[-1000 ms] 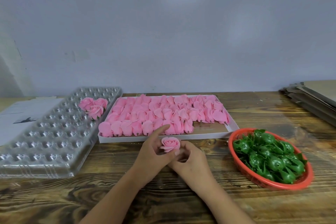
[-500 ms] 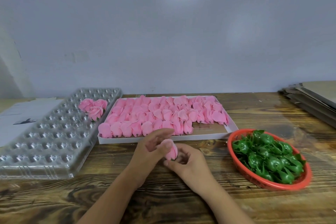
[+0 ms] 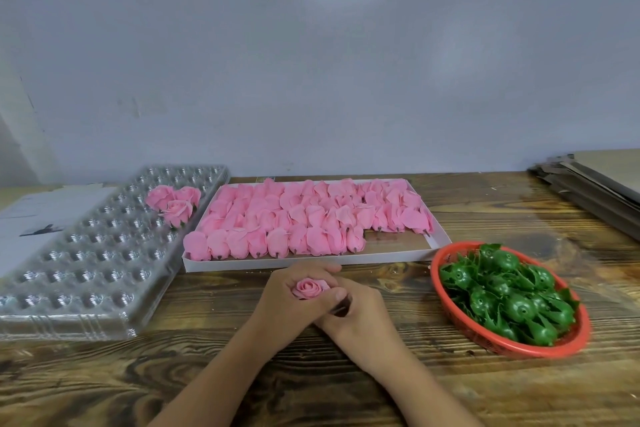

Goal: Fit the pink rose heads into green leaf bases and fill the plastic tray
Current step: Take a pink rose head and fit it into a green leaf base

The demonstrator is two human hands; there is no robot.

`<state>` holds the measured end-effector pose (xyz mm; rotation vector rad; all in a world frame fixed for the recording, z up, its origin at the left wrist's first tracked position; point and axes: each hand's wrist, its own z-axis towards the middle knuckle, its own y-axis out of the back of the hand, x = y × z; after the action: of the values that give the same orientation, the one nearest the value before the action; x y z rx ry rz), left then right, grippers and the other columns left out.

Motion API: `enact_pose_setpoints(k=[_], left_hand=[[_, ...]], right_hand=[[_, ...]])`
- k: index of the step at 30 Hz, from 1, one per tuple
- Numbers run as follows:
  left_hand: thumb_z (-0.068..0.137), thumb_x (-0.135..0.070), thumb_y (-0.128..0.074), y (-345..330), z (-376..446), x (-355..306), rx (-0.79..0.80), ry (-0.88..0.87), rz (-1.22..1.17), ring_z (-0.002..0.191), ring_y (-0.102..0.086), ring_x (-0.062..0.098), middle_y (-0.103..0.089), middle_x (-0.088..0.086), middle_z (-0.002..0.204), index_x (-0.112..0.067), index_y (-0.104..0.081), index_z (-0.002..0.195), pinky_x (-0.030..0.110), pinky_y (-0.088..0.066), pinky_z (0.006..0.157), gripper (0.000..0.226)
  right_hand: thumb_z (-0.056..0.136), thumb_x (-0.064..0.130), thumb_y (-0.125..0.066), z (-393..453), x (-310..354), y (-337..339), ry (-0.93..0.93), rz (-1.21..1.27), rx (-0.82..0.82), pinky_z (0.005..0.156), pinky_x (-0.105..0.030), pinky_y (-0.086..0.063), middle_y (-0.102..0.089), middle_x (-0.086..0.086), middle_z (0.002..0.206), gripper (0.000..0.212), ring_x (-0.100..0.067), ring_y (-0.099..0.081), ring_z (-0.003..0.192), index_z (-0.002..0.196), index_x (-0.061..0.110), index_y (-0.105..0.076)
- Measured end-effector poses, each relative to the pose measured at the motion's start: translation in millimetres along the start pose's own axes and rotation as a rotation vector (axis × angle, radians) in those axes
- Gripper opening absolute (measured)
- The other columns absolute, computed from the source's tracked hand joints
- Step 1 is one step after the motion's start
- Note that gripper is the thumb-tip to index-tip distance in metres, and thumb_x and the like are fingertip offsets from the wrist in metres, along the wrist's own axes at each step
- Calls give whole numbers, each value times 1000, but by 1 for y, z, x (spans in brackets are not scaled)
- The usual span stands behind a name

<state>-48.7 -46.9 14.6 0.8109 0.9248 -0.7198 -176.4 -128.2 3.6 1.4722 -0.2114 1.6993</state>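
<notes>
A dark-grained wooden table (image 3: 398, 388) carries a clear plastic tray (image 3: 86, 274) at the left, beside a sheet of white paper (image 3: 38, 218). A shallow white box (image 3: 311, 258) sits mid-table, a red basket (image 3: 502, 347) to its right, and stacked cardboard (image 3: 595, 180) at the far right edge.

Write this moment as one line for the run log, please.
left hand: grips rose head | right hand: beneath, grip unclear | plastic tray: three roses
</notes>
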Motion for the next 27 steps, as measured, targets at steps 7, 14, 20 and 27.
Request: enact_pose_setpoints(k=[7,14,20,27], left_hand=[[67,-39,-88,1,0,0,6,67,29,105,-67,4,-71,-21,110,-40,-72,110,12,-51,82,46],[79,-41,-82,5,2,-8,-157,43,-227,111,-68,6,-75,-11,115,-32,-82,83,15,-52,88,10],[82,-21,-76,-1,1,-5,-78,44,-134,106,-70,11,-78,-9,103,-33,-83,74,18,-54,87,16],[87,-9,-77,-1,1,0,-17,31,8,109,-67,2,-75,-21,107,-37,-82,79,16,-49,93,30]], right_hand=[[81,20,-76,0,0,0,-29,4,-69,78,-12,-53,-72,26,92,32,6,-66,90,105,40,-70],[77,22,-81,1,0,-4,-51,-17,9,73,-28,-55,-73,5,85,27,-12,-65,76,101,29,-72],[76,25,-81,-1,1,-3,7,-90,11,64,-6,-45,-68,26,83,35,0,-64,76,85,52,-62],[77,29,-78,-1,-1,-4,-6,-91,-12,64,-12,-48,-70,12,76,15,-4,-65,73,85,38,-69]])
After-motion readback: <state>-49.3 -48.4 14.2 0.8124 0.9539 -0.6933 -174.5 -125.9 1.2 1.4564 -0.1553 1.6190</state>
